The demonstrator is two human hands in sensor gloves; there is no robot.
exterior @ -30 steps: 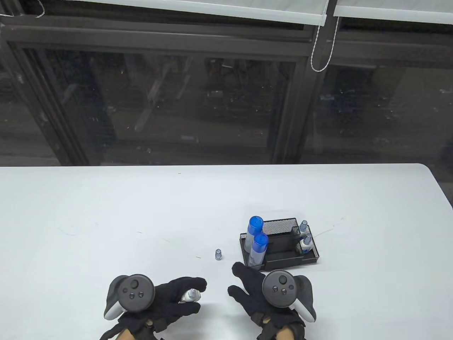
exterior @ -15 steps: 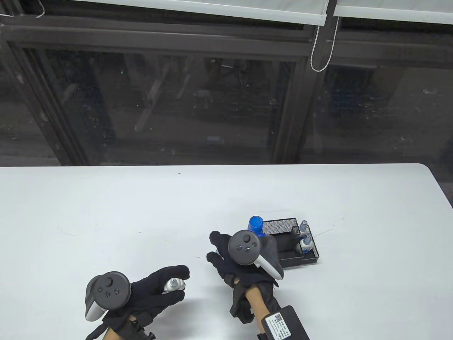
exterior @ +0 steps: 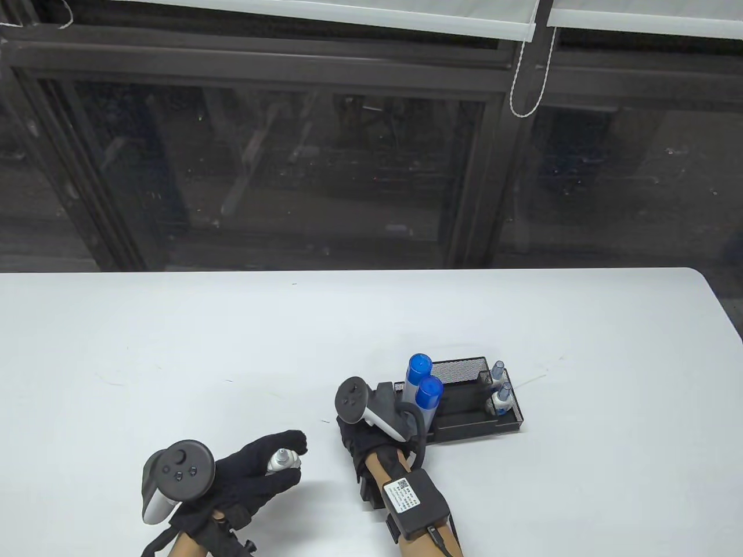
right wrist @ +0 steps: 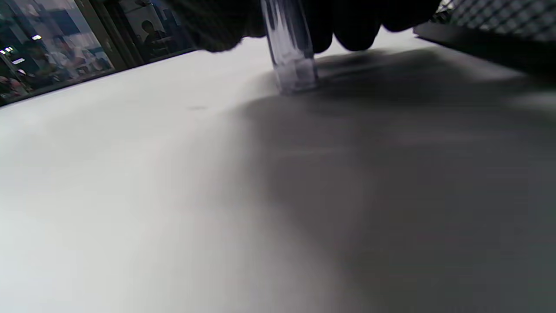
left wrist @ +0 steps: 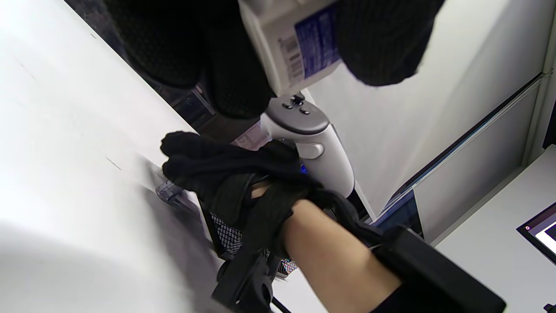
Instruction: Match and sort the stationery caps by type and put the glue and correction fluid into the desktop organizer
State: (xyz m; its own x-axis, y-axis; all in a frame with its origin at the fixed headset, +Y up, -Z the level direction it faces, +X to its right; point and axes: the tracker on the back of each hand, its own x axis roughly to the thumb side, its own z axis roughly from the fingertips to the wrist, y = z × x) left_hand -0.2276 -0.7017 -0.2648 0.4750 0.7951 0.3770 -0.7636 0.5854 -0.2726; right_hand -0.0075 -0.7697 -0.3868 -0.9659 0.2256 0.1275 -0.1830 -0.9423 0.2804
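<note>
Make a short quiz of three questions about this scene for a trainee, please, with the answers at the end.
1. True or false: the left hand holds an uncapped correction fluid bottle.
2. How many blue-capped glue sticks stand in the desktop organizer?
   A. one  B. two  C. four
3. Fill in: the right hand has its fingers at the small clear ____ standing on the table.

Key
1. True: its bare nozzle shows between the fingers.
2. B
3. cap
</note>
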